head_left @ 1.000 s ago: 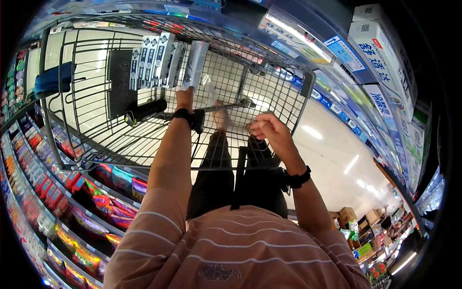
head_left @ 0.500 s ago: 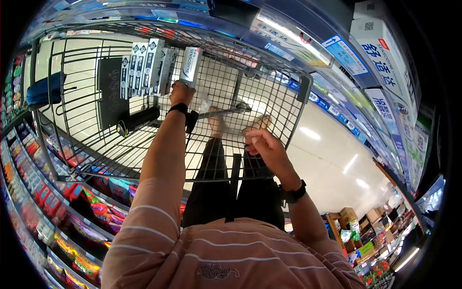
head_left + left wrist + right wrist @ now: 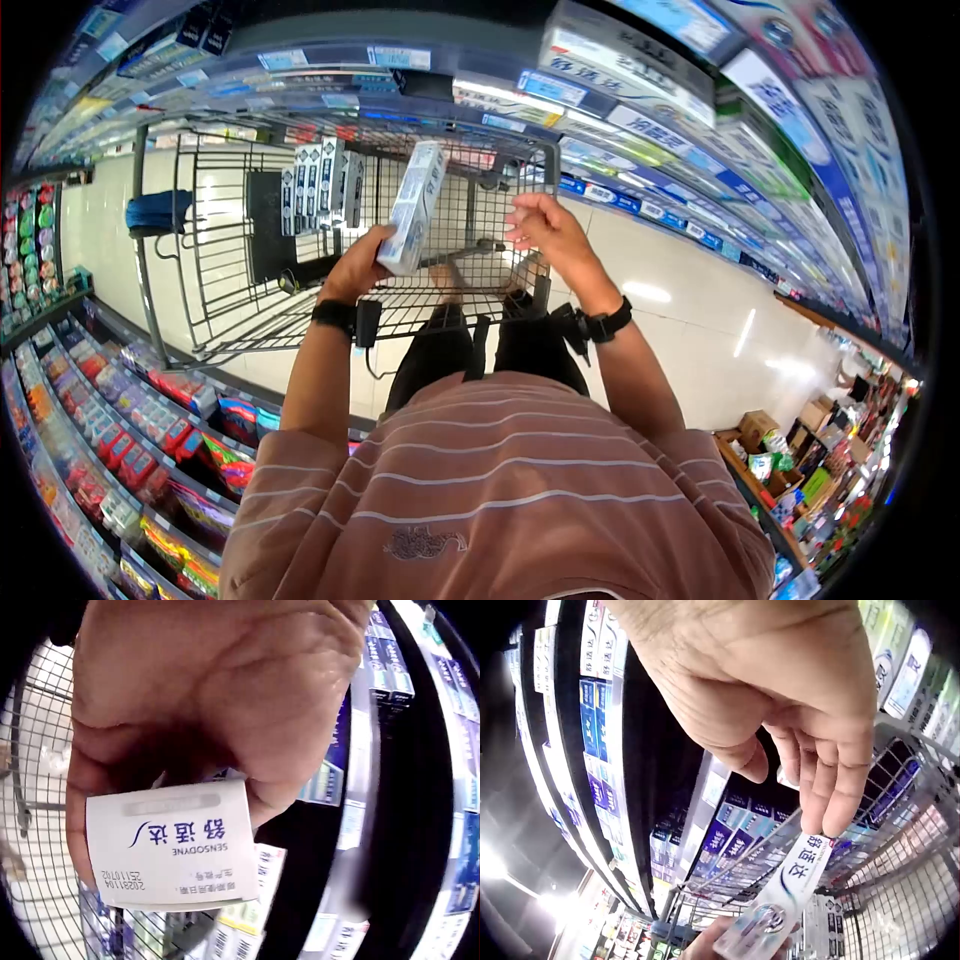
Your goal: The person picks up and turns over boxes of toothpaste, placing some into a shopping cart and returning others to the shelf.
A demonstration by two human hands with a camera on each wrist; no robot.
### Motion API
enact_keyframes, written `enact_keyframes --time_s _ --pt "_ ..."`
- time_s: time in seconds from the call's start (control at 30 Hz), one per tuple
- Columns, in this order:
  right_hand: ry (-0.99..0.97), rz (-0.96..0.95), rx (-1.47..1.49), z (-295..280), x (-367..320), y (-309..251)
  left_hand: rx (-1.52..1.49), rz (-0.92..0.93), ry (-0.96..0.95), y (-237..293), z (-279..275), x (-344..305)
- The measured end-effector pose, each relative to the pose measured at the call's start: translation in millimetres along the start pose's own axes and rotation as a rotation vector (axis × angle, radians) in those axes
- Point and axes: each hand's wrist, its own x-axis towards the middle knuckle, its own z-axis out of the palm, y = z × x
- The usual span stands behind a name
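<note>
My left hand grips a white Sensodyne toothpaste box near its lower end, over the shopping cart. In the left wrist view the printed end of the box faces the camera, with fingers and thumb on either side of it. My right hand is in the air by the cart's right end, empty, its fingers loosely bent. The right wrist view has these fingertips close to the far end of the box, overlapping it. Several toothpaste boxes stand side by side in the cart.
A dark panel and a dark cylinder are in the cart; blue cloth hangs at its left end. Toothpaste shelves run along the far and right sides. Shelves of colourful packets line the lower left.
My left hand has lifted the toothpaste box out of the cart's depth, towards me and tilted. My right hand has risen slightly and its fingers have loosened. The head view has shifted towards the shelves.
</note>
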Motion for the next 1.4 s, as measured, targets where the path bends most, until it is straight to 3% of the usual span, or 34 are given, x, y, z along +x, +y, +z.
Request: enact_keyframes --time_s 0.03,0.07,0.17,0.23,0.43,0.63,0.8,0.97,1.17,1.4 --pt "-0.01 -0.052 0.004 -5 -3 -6 -0.013 0.004 -0.026 7 7 -20" --pt "0.009 -0.122 -0.014 -8 -3 -12 -0.016 0.025 -0.175 11 2 -30" --pt "0.059 -0.269 -0.082 -6 -14 -47 -0.14 0.023 -0.289 39 35 -77" --pt "0.063 -0.277 -0.007 -4 -21 -67 -0.001 0.087 -0.403 53 46 -94" --pt "-0.075 -0.315 0.261 1 -37 -92 -0.002 0.073 -0.756 78 68 -105" --pt "0.048 -0.374 0.317 7 -65 -99 0.007 0.222 -0.577 92 79 -123" --pt "0.132 -0.369 0.351 10 -76 -84 0.212 0.441 -0.399 89 68 -135" --pt "0.156 -0.382 0.389 14 -80 -80 0.225 0.504 -0.387 83 64 -137" --pt "0.024 -0.519 0.639 31 -82 -83 0.093 0.558 -0.394 83 67 -135" --pt "-0.036 -0.453 0.481 70 -87 -85 0.115 0.481 -0.527 60 97 -137"
